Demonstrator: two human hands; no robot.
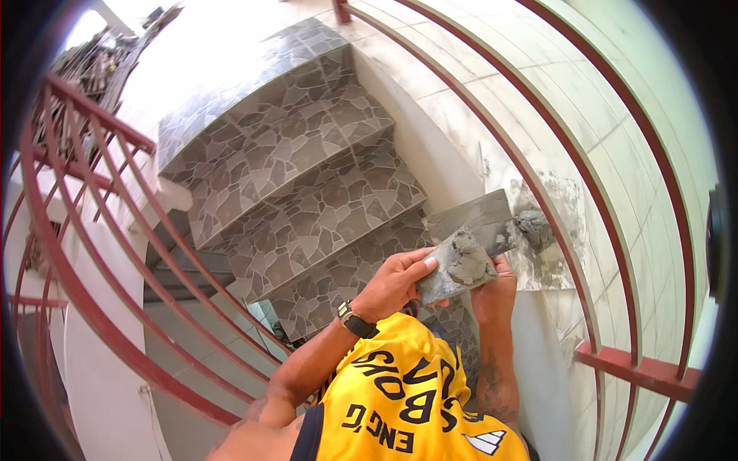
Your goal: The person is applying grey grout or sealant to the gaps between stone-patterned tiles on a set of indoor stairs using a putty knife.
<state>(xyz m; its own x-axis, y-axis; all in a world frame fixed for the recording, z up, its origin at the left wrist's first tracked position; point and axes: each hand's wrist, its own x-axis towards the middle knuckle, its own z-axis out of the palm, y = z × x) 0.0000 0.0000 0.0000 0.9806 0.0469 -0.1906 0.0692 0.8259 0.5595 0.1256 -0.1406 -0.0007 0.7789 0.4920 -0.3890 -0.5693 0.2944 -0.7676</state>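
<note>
From where I stand, the left hand point(396, 282) grips a mortar-topped tile piece point(437, 286) by its left edge, thumb on top. The tile piece sits between both hands, its right end close to the right hand point(494, 290); I can't tell what that one grasps. Just beyond lies a flat grey trowel blade point(469, 216), its long axis running left to right, slanting away, toward the mortar heap point(533, 227) on the ledge point(565, 265).

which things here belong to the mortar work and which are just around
Mortar work:
- small grey plate in the left hand, right hand at its other end
- mortar clump on it
- flat grey panel behind
- mortar heap

Just around:
- stick pile
- red railing
- wristwatch
</note>
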